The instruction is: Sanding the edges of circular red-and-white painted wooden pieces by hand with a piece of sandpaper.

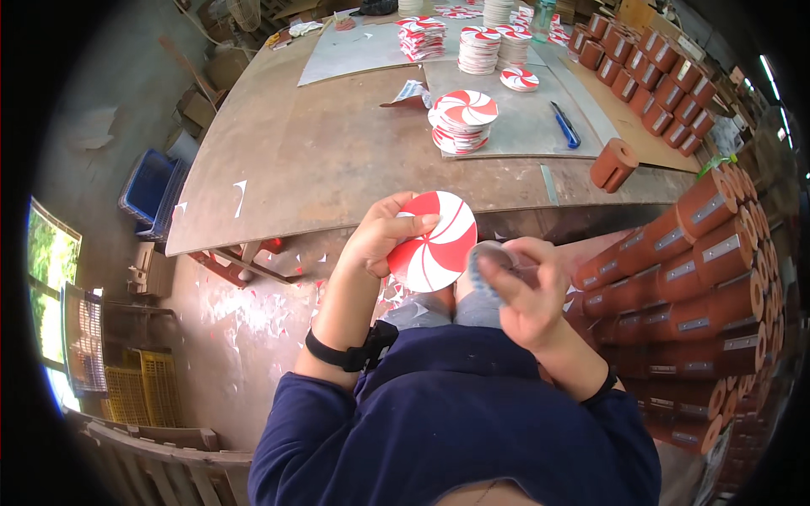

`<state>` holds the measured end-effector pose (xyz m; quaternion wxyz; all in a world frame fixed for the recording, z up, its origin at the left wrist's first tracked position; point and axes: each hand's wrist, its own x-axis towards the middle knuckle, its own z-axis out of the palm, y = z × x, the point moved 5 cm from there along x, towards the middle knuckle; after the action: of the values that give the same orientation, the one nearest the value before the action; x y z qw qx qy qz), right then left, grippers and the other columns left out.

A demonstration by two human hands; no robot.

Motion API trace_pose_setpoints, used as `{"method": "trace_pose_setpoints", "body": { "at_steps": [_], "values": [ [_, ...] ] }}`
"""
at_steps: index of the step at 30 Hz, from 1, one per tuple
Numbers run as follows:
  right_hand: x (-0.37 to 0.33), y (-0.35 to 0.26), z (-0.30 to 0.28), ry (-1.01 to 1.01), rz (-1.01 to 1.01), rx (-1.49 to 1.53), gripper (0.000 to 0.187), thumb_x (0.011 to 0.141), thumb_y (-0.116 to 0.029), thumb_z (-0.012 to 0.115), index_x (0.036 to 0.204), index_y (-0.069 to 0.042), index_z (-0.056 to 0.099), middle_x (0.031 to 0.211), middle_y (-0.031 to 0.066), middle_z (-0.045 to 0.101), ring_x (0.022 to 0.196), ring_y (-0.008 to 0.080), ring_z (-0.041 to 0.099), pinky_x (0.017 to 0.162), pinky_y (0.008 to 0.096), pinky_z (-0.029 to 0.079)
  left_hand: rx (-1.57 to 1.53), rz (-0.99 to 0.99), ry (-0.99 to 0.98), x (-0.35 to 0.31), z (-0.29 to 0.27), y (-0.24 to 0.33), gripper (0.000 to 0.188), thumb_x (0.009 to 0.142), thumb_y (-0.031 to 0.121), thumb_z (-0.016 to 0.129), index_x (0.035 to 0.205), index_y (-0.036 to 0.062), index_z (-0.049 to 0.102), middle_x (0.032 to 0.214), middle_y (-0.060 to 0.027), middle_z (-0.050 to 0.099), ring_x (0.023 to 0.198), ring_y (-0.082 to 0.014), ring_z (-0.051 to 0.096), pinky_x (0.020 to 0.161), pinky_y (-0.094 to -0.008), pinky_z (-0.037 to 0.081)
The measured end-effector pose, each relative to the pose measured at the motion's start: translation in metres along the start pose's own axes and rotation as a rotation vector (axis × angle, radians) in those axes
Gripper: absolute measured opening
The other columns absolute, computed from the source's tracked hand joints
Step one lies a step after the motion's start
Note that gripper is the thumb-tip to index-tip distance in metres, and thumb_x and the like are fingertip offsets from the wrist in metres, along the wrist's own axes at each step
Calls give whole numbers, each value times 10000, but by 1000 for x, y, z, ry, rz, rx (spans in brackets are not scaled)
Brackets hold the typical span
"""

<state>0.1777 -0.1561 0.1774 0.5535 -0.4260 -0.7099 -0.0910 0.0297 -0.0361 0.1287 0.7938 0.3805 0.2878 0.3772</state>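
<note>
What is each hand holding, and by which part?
Left hand: red-and-white swirl disc, by its left edge. Right hand: blurred round grey object; exact grip unclear.

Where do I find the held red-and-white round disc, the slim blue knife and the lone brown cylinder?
Held red-and-white round disc [431,244]: head view, centre of its face.
Slim blue knife [569,131]: head view, its handle.
Lone brown cylinder [613,167]: head view, its curved side.

Two hands [377,239], one held disc [432,240], one blurred round item [496,263]
One table [278,135]: one knife [566,126], one lone cylinder [615,165], one near stack [460,131], two tall striped-topped far stacks [478,57]. Left, two yellow baskets [159,388].
</note>
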Motion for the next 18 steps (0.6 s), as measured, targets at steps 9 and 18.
{"method": "trace_pose_setpoints", "body": {
  "at_steps": [9, 18],
  "values": [
    [-23, 36, 0, -65, 80, -88, 454, 587, 62, 552, 998, -116, 629, 907, 135, 512, 754, 283, 541, 590, 332, 465, 150, 31, 3, -9, 6, 12, 346, 668, 6, 687, 963, -74, 525, 816, -112, 605, 720, -163, 604, 676, -281, 499],
    [-24, 49, -1, -130, 91, -112, 489, 567, 82, 555, 1010, -111, 631, 966, 122, 492, 791, 252, 533, 596, 296, 453, 153, 66, -215, -16, 17, 16, 293, 621, 2, 728, 864, -12, 565, 774, -55, 602, 683, -122, 579, 638, -260, 481]
  ]
}}
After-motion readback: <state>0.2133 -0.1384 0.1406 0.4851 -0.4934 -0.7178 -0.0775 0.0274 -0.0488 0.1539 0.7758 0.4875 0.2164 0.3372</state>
